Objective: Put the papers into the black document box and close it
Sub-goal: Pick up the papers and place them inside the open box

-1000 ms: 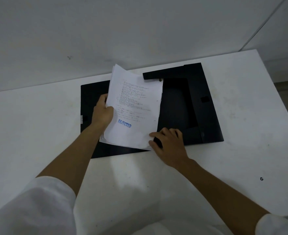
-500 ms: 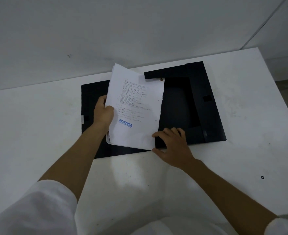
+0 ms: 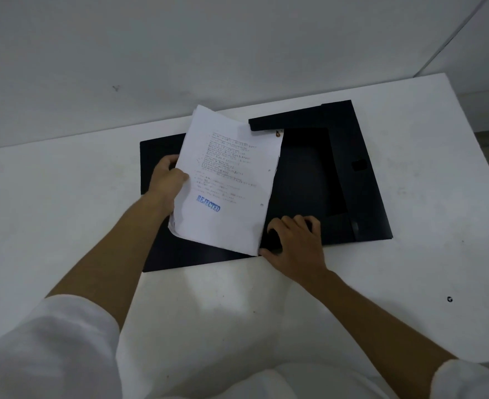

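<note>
The black document box (image 3: 309, 180) lies open and flat on the white table, its lid spread to the left. A stack of white papers (image 3: 226, 180), printed with text and a blue "REJECTED" stamp, is held tilted above the box's middle. My left hand (image 3: 167, 180) grips the stack's left edge. My right hand (image 3: 295, 243) rests on the box's near wall beside the stack's lower right corner, fingers curled over the black edge. The papers hide the middle of the box.
The white table (image 3: 64, 214) meets a pale wall behind the box. The table's right edge (image 3: 482, 133) drops to the floor. A small dark speck (image 3: 449, 299) lies on the table at the near right. White sleeves fill the bottom of the view.
The stack has shifted slightly right and up over the box. My right hand has slid a little right along the box's near edge.
</note>
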